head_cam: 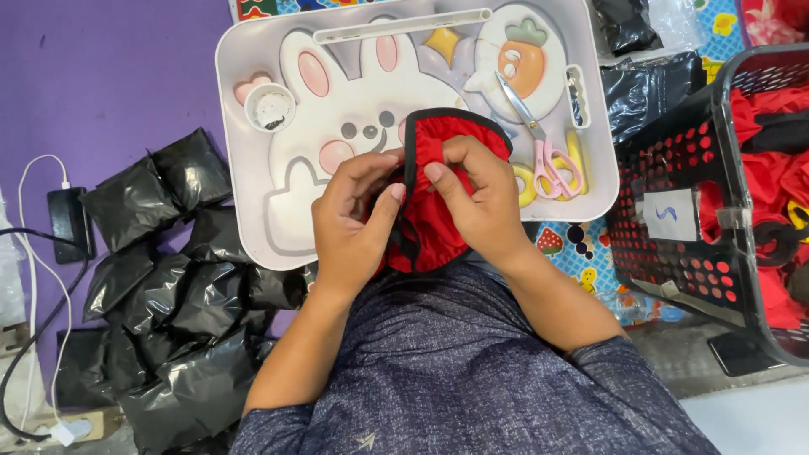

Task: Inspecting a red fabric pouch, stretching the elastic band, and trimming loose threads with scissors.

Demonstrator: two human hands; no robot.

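Both hands hold a red garment (pixel 438 211) with black trim above the lap desk (pixel 253 126). Left hand (pixel 354 223) pinches the trim; right hand (pixel 476 206) closes on the fabric. Step in hand: seam inspection, probably. Pink scissors (pixel 539 147) lie near.

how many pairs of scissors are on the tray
1. The pink-handled scissors lie on the right side of the white tray, just right of the red garment. Others may be hidden under the garment.

Hands (pixel 421 211) hide much of red garment (pixel 438 227).
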